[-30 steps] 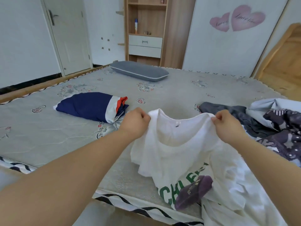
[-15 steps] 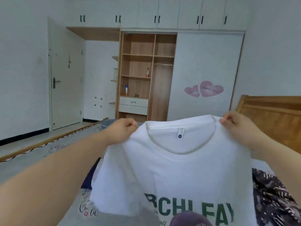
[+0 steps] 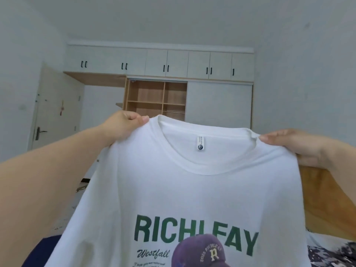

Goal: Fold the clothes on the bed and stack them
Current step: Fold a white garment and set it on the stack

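Note:
A white T-shirt [image 3: 192,193] with green "RICHLEAY" lettering and a purple cap print hangs spread in front of me, its printed front facing me. My left hand [image 3: 123,126] pinches its left shoulder beside the collar. At the other shoulder my right hand [image 3: 294,145] grips the fabric. Both hands hold the shirt up at chest height, well above the bed. A dark blue garment [image 3: 38,251] shows at the lower left edge, and a dark patterned cloth [image 3: 331,255] lies at the lower right.
A wardrobe [image 3: 217,105] with open wooden shelves and white upper cabinets fills the far wall. A white door [image 3: 55,112] stands at the left. A wooden headboard [image 3: 327,205] rises at the right behind the shirt. The shirt hides most of the bed.
Both hands have lifted the white T-shirt from the bed up into the air and spread it out. My view has tilted upward toward the wardrobe and ceiling.

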